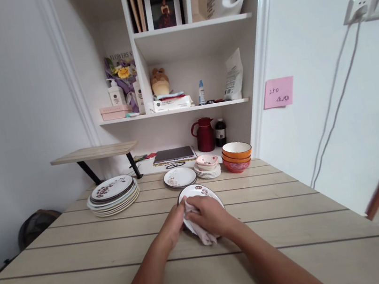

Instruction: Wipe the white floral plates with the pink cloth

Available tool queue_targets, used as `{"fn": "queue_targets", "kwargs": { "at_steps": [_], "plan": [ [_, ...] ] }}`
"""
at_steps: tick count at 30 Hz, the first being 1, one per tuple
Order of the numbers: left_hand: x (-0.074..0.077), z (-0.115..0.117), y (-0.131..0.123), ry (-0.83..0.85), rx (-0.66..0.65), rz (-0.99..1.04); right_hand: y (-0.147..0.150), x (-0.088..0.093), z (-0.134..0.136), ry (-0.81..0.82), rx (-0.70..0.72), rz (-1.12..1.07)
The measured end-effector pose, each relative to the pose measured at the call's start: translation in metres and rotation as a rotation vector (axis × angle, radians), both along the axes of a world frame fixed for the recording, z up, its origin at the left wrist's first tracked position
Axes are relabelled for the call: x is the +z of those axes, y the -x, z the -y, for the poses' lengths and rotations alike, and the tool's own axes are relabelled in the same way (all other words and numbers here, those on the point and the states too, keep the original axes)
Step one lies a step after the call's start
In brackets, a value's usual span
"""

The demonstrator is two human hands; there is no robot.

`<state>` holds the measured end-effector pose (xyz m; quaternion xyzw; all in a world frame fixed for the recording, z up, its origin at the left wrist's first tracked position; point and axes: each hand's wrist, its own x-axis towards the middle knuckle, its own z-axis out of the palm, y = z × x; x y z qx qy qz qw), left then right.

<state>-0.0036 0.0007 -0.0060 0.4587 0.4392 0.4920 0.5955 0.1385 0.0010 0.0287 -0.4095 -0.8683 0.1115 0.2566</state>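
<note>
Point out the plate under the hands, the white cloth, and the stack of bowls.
plate [196, 190]: head view, on its patterned far rim.
cloth [206, 237]: head view, on its loose near end.
stack of bowls [236, 157]: head view, on an orange outer wall.

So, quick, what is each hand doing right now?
Left hand: closed on the plate, at its left edge.
Right hand: closed on a white cloth, pressed onto the plate.
</note>
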Motion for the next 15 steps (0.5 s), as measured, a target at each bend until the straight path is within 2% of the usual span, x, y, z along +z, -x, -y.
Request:
{"fn": "queue_targets", "kwargs": {
  "at_steps": [6,9,12,15],
  "plan": [
    [-0.004,0.001,0.003,0.046,0.014,-0.054,-0.013,0.003,-0.015,0.044,-0.281,0.042],
    [-0.004,0.001,0.004,0.052,0.023,-0.061,-0.028,0.006,-0.017,0.13,-0.315,0.154],
    [-0.003,0.003,0.004,0.053,0.005,-0.058,-0.039,0.007,-0.012,0.194,-0.217,0.261],
    [-0.001,0.004,0.004,0.052,-0.004,-0.041,-0.039,0.009,-0.004,0.229,0.006,0.325]
  ]
}}
